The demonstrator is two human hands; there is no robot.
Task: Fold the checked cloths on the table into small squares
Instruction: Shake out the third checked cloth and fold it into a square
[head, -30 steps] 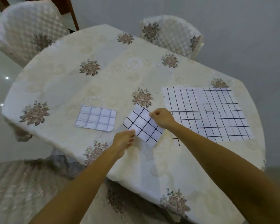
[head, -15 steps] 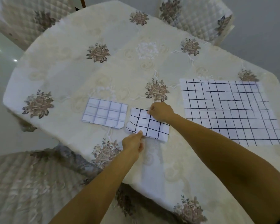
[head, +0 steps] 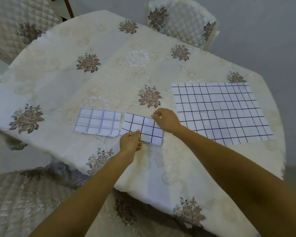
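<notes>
A single wide-angle camera, worn on the person's head, looked forward and steeply down from the near side of the table (head: 58,53). It sat close: both forearms ran in from the bottom edge to the left hand (head: 129,142) and right hand (head: 166,119) at the folded cloth (head: 143,129) near centre. A quilted chair (head: 183,23) beyond the far rim reached the top edge

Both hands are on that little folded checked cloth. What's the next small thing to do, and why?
Probably let go. The small cloth lies folded flat beside the other folded cloth, the left hand pinching its near edge, the right hand its far corner; the large cloth lies spread open.
</notes>
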